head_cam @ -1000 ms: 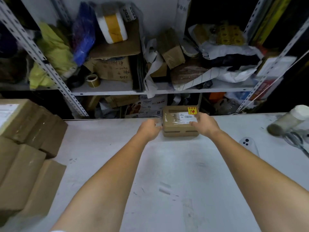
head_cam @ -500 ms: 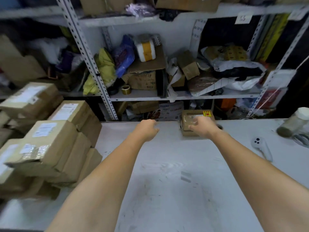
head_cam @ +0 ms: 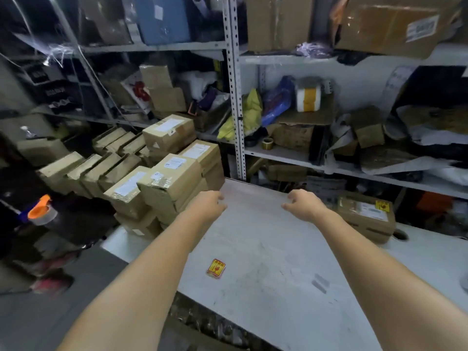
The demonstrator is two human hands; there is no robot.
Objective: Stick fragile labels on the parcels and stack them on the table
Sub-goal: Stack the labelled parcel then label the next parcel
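Fingers [head_cam: 219, 198] of the left hand [head_cam: 209, 205] and the right hand [head_cam: 305, 206] are loosely curled, holding nothing, over the desk [head_cam: 266, 249]. The labelled parcel [head_cam: 364, 216] lies on the desk. The right hand is just left of it, the stacked parcels [head_cam: 172, 178] well to its left, and the label pad [head_cam: 216, 268] left of it and nearer the person.

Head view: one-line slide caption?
Left hand and right hand, empty, extend over table toward stacked parcels; labelled parcel at right, label pad between arms.

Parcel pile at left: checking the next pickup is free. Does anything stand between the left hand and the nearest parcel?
Nothing visible does: the left hand hovers close beside the nearest parcel, no object between.
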